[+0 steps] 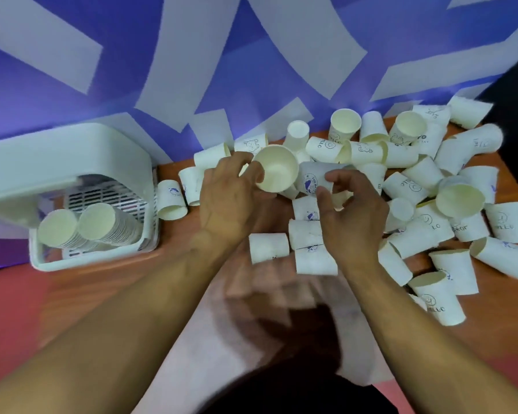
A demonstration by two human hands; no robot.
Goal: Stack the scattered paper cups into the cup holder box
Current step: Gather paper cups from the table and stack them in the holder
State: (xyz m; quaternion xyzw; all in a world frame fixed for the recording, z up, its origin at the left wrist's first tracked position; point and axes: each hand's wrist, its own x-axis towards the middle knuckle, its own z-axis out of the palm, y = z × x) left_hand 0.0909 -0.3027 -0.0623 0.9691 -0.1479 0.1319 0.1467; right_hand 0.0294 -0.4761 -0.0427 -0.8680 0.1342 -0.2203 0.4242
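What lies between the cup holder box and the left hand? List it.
In the head view: one paper cup on its side beside the cup holder box, and a second cup nearer the left hand.

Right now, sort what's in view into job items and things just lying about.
Job: left hand holding a paper cup; right hand pinching a whale-print cup; scattered cups; cup holder box with two cup stacks.
Lying about: blue-and-white backdrop; wooden table.

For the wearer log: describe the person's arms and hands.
Left arm and right arm are bare, no sleeves in view. Left hand and right hand: no gloves, watch or bracelet; no rings show on the fingers.
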